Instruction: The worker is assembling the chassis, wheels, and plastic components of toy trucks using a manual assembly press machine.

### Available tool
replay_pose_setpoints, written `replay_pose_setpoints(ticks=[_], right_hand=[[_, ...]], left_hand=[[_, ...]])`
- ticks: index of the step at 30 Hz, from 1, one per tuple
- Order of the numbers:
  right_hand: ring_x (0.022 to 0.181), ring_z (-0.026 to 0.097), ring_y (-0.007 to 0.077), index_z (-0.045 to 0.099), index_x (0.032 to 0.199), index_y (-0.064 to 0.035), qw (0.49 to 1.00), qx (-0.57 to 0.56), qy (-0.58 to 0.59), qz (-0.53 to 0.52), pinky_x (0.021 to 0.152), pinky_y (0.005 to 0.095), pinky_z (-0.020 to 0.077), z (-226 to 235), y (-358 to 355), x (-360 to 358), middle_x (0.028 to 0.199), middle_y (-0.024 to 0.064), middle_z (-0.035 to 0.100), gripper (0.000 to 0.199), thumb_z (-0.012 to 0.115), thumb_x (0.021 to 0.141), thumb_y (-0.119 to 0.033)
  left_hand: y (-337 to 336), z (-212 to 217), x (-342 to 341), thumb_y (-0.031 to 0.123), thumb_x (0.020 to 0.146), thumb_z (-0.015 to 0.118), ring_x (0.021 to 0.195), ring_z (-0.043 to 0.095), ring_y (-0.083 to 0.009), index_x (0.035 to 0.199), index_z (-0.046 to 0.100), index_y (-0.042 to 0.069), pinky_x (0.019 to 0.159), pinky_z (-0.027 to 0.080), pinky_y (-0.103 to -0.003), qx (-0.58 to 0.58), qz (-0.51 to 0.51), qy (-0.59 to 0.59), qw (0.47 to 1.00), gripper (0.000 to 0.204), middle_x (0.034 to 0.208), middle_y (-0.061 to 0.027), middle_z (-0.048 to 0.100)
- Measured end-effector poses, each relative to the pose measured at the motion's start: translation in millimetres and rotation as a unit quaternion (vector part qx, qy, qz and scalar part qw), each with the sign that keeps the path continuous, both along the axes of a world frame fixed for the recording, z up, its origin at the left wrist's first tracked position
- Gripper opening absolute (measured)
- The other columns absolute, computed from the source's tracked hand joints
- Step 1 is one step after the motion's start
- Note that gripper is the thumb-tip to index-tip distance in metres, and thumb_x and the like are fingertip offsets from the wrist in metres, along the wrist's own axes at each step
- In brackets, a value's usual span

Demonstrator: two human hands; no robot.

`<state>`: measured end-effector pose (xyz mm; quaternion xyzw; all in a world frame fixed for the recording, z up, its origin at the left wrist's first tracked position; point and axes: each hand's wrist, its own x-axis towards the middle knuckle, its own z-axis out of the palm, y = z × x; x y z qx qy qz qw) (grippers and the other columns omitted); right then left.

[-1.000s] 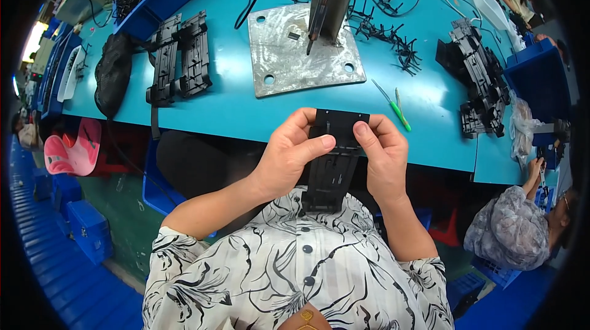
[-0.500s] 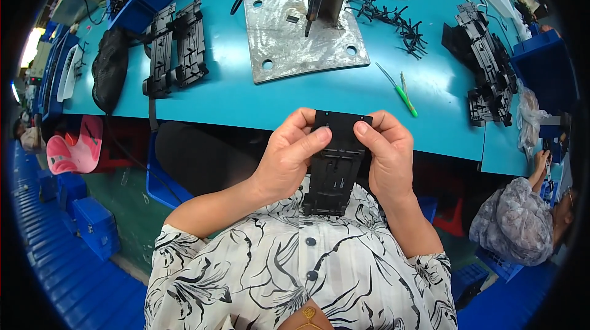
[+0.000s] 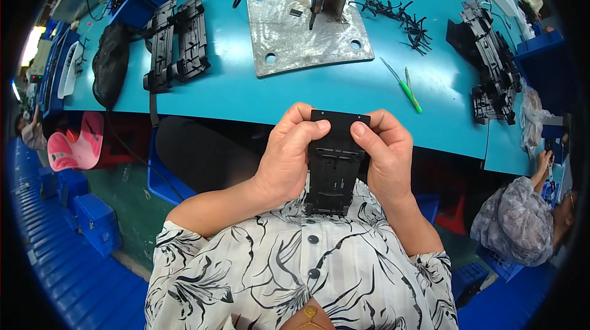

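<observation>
Between both hands I hold a black plastic part (image 3: 335,173), long and flat, in front of my chest just off the table's near edge. Its far end is a smooth flap with small holes at the corners; ribs and a slot show lower down. My left hand (image 3: 286,155) pinches the flap's left edge, thumb on top and fingers hidden underneath. On the right edge my right hand (image 3: 388,155) grips the same way. The near end of the part hangs toward my shirt, untouched by fingers.
On the turquoise table (image 3: 233,93) stands a metal base plate (image 3: 289,41) with an upright post. Similar black parts lie at left (image 3: 190,41) and right (image 3: 491,59). A green-handled pick (image 3: 409,93) and black plastic sprues (image 3: 409,25) lie right of the plate. Another person (image 3: 516,216) sits at far right.
The view has shifted slightly. My left thumb has straightened and lies nearer the flap's edge; both hands keep hold of the black part, which has barely moved.
</observation>
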<state>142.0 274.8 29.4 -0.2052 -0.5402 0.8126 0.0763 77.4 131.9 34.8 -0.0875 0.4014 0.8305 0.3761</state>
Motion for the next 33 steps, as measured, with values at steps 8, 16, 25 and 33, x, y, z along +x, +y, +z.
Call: replay_pose_setpoints(ticks=[8, 16, 25, 33], right_hand=[[0.078, 0.054, 0.0059, 0.06, 0.091, -0.0001, 1.0, 0.019, 0.014, 0.011, 0.072, 0.0196, 0.0438, 1, -3, -4, 0.087, 0.0028, 0.062, 0.006, 0.061, 0.088, -0.005], [0.093, 0.057, 0.025, 0.061, 0.104, 0.0019, 0.813, 0.547, 0.194, -0.043, 0.082, 0.0309, 0.0461, 12, -8, -3, 0.105, 0.0152, 0.061, 0.03, 0.071, 0.075, 0.0], [0.104, 0.05, 0.0329, 0.063, 0.11, -0.0002, 0.736, 0.647, 0.196, -0.036, 0.089, 0.0391, 0.0413, 14, -16, -10, 0.122, 0.0204, 0.052, 0.038, 0.068, 0.081, -0.023], [0.104, 0.051, 0.0331, 0.062, 0.112, -0.0035, 0.739, 0.643, 0.193, -0.057, 0.086, 0.0387, 0.0428, 8, -13, -11, 0.12, 0.0208, 0.052, 0.047, 0.076, 0.071, -0.023]], left_hand=[[0, -3, 3, 0.005, 0.09, 0.054, 0.081, 0.054, -0.0048, 0.096, 0.051, 0.004, 0.074, 0.048, -0.022, -0.012, 0.021, 0.13, 0.991, 0.007, 0.09, -0.0021, 0.059], [2, -6, 1, 0.001, 0.091, 0.057, 0.072, 0.05, -0.0009, 0.101, 0.051, 0.002, 0.06, 0.044, -0.016, -0.063, 0.104, 0.364, 0.923, 0.012, 0.086, 0.0002, 0.058], [9, 4, -3, 0.001, 0.091, 0.057, 0.069, 0.049, -0.0015, 0.104, 0.051, 0.0, 0.057, 0.042, -0.017, -0.085, 0.113, 0.443, 0.885, 0.015, 0.085, -0.0004, 0.057], [4, -1, 4, 0.012, 0.092, 0.059, 0.088, 0.056, -0.0116, 0.125, 0.044, -0.007, 0.071, 0.05, -0.022, -0.017, 0.056, 0.471, 0.88, 0.042, 0.114, -0.0128, 0.054]])
